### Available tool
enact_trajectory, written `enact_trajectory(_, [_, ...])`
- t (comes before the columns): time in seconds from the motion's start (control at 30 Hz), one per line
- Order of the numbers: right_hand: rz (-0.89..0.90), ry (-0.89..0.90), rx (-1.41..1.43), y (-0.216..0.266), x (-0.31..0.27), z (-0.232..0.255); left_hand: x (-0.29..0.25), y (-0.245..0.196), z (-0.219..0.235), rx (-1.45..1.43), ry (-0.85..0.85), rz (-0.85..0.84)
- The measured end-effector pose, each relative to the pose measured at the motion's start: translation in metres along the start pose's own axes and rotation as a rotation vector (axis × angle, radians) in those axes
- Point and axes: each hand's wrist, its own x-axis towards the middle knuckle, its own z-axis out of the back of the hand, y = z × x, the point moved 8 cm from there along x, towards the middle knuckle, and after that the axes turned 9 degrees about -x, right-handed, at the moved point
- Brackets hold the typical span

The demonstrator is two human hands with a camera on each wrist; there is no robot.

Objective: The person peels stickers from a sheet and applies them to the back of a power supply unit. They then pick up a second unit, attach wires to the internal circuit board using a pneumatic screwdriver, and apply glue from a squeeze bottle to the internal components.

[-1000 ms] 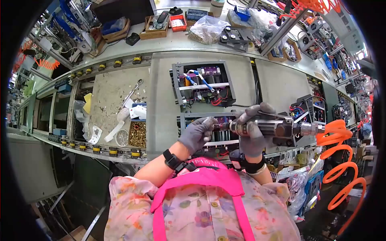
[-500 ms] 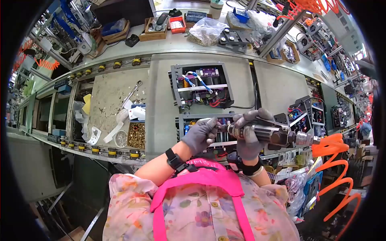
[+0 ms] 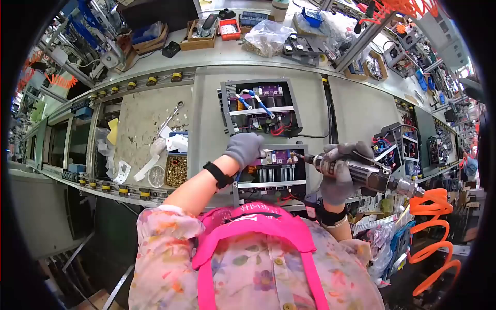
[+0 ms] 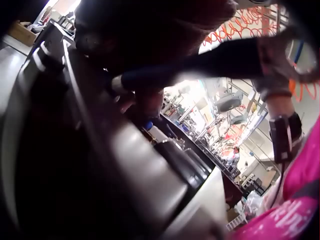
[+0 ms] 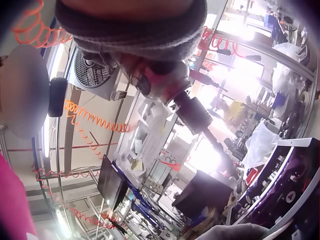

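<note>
In the head view my right hand [image 3: 338, 175], in a grey glove, grips an air screwdriver [image 3: 364, 174]. Its bit [image 3: 305, 157] points left, with a small brassy tip over the near electronics unit [image 3: 271, 183], an open metal case with a purple board and dark cylinders. The right wrist view shows the driver's chuck [image 5: 195, 114] beyond the glove. My gloved left hand [image 3: 245, 149] is at the back left corner of that unit, fingers bent down toward the board. I cannot tell what its fingertips hold. A blue cable end [image 3: 237, 176] shows below it.
A second open unit [image 3: 261, 107] sits behind on the work plate, with blue-ended cables. Brass screws fill a bin [image 3: 176, 171] at left, near a ratchet wrench [image 3: 170, 118]. More units [image 3: 395, 147] stand at right. An orange coiled hose [image 3: 431, 206] hangs from the driver.
My left hand has left the driver's tip and moved left and back, to the unit's corner. The driver has shifted slightly right, its bit now uncovered over the board.
</note>
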Motion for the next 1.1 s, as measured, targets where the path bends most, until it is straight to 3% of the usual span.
enact_trajectory(0.17, [-0.022, -0.040, -0.029, 0.003, -0.002, -0.001, 0.002, -0.013, -0.007, 0.172, -0.169, -0.109])
enact_trajectory(0.3, [0.010, -0.014, -0.047, 0.007, -0.003, 0.002, 0.004, -0.016, -0.004, 0.220, -0.072, -0.028])
enact_trajectory(0.33, [0.006, -0.017, -0.059, 0.008, -0.003, 0.003, 0.006, -0.011, -0.006, 0.169, -0.012, -0.023])
enact_trajectory(0.43, [0.032, -0.026, -0.051, 0.011, -0.003, 0.012, -0.014, 0.000, 0.031, -0.229, -0.088, -0.158])
enact_trajectory(0.5, [0.037, -0.040, -0.075, 0.015, -0.004, 0.016, -0.032, 0.010, 0.044, -0.160, 0.071, -0.271])
enact_trajectory(0.57, [0.028, -0.053, -0.084, 0.015, -0.004, 0.019, -0.058, 0.009, 0.048, -0.164, 0.357, -0.300])
enact_trajectory(0.63, [0.022, -0.052, -0.082, 0.012, -0.005, 0.021, -0.079, -0.004, 0.046, 0.017, 0.530, -0.386])
enact_trajectory(0.73, [0.006, -0.045, -0.059, 0.009, -0.003, 0.017, -0.079, -0.019, 0.018, 0.165, 0.655, -0.416])
enact_trajectory(0.83, [0.004, -0.049, -0.071, 0.008, -0.002, 0.018, -0.059, -0.040, 0.005, 0.005, 0.522, -0.586])
enact_trajectory(0.93, [-0.030, -0.065, -0.083, 0.003, -0.004, 0.022, -0.018, -0.045, -0.005, -0.232, 0.241, -0.480])
enact_trajectory(1.03, [-0.054, -0.062, -0.106, -0.004, -0.006, 0.026, 0.003, -0.047, -0.015, -0.141, 0.147, -0.345])
enact_trajectory(1.1, [-0.057, -0.046, -0.123, -0.009, -0.009, 0.029, 0.004, -0.047, -0.013, -0.205, 0.179, -0.301])
